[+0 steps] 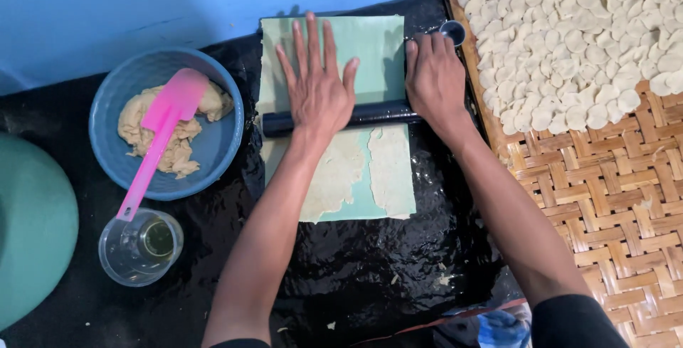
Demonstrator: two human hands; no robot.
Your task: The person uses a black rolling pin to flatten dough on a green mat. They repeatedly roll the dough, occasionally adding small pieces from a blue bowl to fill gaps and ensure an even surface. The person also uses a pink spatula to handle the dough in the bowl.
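Note:
A black rolling pin lies crosswise on a pale green sheet that carries thin, flattened beige dough. My left hand rests flat on the pin's left half, fingers spread and pointing away from me. My right hand presses on the pin's right end with fingers together. The dough shows on the near side of the pin, in two ragged strips with green between them.
A blue bowl at the left holds a dough lump and a pink spatula. A clear cup stands near it. A woven bamboo tray at the right carries several round dough discs. A small metal cutter sits by the tray. Black plastic covers the surface.

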